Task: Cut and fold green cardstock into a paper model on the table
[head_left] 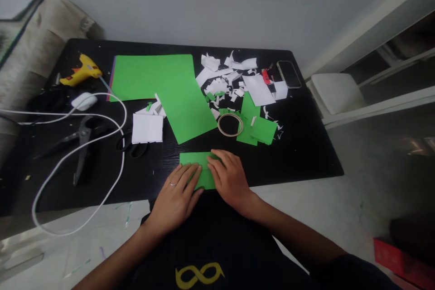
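Note:
A small green sheet of paper [194,157] lies at the front edge of the black table, under both hands. My left hand [178,192] rests on its left part with the fingers stretched out flat; a ring shows on one finger. On the paper's right side is my right hand [231,176], its fingers extended and touching the sheet near its upper right corner. A faint crease line runs across the paper between the hands. Just beyond it lies a larger green sheet [186,113], and a roll of tape [230,125] sits to the right of that.
White paper scraps [217,86], cut green pieces [265,130] and a phone [288,74] lie at the back right. On the left are a yellow glue gun [83,71], a looped white cable [124,145], large scissors [83,138] and a stack of white squares [147,128].

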Demonstrator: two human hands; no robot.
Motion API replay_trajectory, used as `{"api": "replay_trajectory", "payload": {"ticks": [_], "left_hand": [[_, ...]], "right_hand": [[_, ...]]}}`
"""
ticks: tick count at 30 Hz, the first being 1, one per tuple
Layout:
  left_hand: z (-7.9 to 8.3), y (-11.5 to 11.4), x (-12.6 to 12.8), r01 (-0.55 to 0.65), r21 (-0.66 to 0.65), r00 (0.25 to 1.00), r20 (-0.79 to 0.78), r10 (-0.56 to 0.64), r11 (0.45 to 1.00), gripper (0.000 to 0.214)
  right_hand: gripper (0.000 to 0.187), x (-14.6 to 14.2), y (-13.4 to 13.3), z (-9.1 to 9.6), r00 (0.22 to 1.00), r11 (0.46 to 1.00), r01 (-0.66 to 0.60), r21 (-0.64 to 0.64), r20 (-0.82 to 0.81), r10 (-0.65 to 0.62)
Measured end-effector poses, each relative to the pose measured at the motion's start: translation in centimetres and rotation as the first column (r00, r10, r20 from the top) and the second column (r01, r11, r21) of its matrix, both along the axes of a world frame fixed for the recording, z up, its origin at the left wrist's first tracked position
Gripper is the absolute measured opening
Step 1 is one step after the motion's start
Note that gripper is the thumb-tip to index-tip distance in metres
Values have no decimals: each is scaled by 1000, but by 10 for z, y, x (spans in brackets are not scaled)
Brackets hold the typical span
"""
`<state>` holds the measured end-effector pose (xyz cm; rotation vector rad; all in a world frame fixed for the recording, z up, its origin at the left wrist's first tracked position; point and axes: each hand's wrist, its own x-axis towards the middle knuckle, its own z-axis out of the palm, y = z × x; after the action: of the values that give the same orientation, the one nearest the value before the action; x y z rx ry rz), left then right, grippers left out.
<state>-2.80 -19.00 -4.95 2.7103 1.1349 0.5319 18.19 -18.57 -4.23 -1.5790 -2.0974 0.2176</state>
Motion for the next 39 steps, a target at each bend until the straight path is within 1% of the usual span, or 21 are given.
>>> {"api": "replay_trajectory", "payload": {"ticks": [3,6,11,17,22,28,32,35,39], "left_hand": [[1,0,1,6,19,1000,-14,-6,1000,47],[1,0,1,5,30,1000,-13,-5,1000,46],[-1,0,1,8,54,1000,-29,-7,998,46],[-1,-1,1,4,68,1000,-29,-2,998,45],[0,0,1,3,49,1000,-8,-2,999,45],[-1,0,1,23,75,999,-43,-19,997,46],[-1,0,1,27,95,998,-58,-21,995,46],[-1,1,1,42,102,998,-59,-36,994,46],[-2,1,2,31,81,999,-34,-28,996,47]], "right_hand": [[19,-6,14,-1,994,996,77,-32,-78,-79],[17,-13,26,-5,981,991,117,-61,-148,-125],[16,-16,30,-10,959,993,97,-71,-260,-113],[15,-12,30,-7,953,994,75,-74,-288,-94],[18,-11,34,-6,964,995,58,-77,-254,-76],[14,-14,37,-7,968,992,68,-110,-234,-92],[15,-14,37,-9,974,989,61,-131,-211,-88],[15,-15,37,-10,986,990,56,-127,-151,-75],[21,-19,34,-11,998,993,61,-101,14,-60]]}}
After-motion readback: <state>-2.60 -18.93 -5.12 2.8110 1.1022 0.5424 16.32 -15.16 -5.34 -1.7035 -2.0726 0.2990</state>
